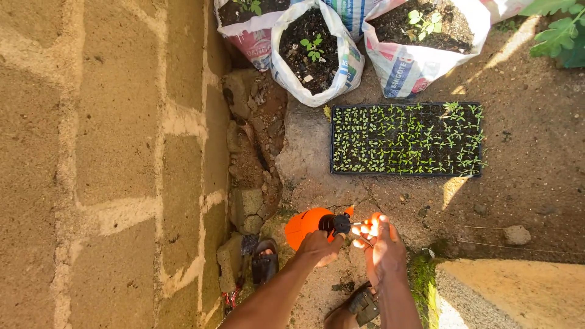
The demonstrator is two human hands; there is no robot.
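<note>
orange sprayer (304,224), black seedling tray (407,139) with green sprouts, white sacks (341,67)

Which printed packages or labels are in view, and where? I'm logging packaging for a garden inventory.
Middle sack: top centre, white woven bag, blue-green print, holding soil and a seedling.
Right sack: above the seedling tray, white, blue and red print.
Left sack: by the wall, white with pink-red print.

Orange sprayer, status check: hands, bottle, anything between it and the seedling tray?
Left hand grips the orange sprayer. Right hand open, fingers at its black nozzle. Seedling tray on the ground ahead; only bare dirt between.
</note>
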